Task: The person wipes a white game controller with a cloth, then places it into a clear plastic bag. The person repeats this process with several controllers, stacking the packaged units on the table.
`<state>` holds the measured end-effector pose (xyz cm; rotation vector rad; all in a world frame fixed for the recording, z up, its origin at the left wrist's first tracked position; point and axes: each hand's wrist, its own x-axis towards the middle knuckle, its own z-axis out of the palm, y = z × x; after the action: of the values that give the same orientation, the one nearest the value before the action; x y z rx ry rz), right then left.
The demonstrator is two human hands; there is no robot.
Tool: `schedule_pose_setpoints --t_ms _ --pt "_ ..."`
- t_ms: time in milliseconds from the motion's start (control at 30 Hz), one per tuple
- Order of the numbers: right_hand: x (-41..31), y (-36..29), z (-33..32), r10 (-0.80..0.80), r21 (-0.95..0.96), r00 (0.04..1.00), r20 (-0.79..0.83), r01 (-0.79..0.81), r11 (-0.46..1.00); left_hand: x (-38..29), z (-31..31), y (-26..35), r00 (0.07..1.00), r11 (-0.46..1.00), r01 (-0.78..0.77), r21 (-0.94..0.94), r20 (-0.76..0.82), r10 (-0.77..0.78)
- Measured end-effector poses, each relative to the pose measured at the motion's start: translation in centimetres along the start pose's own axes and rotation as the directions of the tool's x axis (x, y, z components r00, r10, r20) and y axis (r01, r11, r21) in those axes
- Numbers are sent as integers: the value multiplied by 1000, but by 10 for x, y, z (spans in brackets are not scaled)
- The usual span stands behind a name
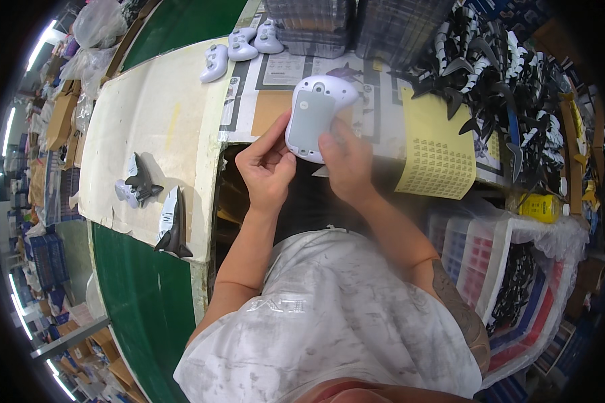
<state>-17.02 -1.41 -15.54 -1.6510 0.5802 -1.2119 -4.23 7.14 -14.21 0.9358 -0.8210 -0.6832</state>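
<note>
A white remote controller (341, 89) is held back side up above the table's near edge. Its grey battery cover (310, 118) carries a small round sticker (304, 105). My left hand (267, 169) touches the controller's left edge and lower corner with fingers and thumb. On the opposite side, my right hand (350, 163) grips the lower right part, its thumb by the cover. A small pale pointed piece (320, 172) shows beneath the right hand; what it belongs to is hidden. To the right, a yellow sheet of small printed stickers (436, 163) hangs over the table edge.
Several white controllers (241, 44) lie at the back. Toy sharks (170, 224) rest on the left board (131, 116). Black-and-white toy sharks (484, 75) are heaped at right, beside stacked clear plastic trays (312, 30). A plastic-lined crate (499, 282) and yellow bottle (539, 208) stand near my right arm.
</note>
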Motion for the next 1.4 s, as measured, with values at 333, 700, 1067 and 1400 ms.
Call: schedule_pose_setpoints --t_ms 333,700,1067,1400 --pt "-1 0 0 -26 31 1000 1 26 999 -3 5 1 997 994 -54 -90 48 58" --pt "-5 3 -1 -21 10 1000 -14 22 1000 -3 1 -2 1000 997 -12 -76 15 13" --pt "-5 -1 -2 -33 26 999 -19 34 999 -4 0 -5 998 998 -59 13 15 59" --pt "-5 1 -1 -16 46 1000 -13 16 999 -5 3 -5 997 997 -73 -26 26 74"
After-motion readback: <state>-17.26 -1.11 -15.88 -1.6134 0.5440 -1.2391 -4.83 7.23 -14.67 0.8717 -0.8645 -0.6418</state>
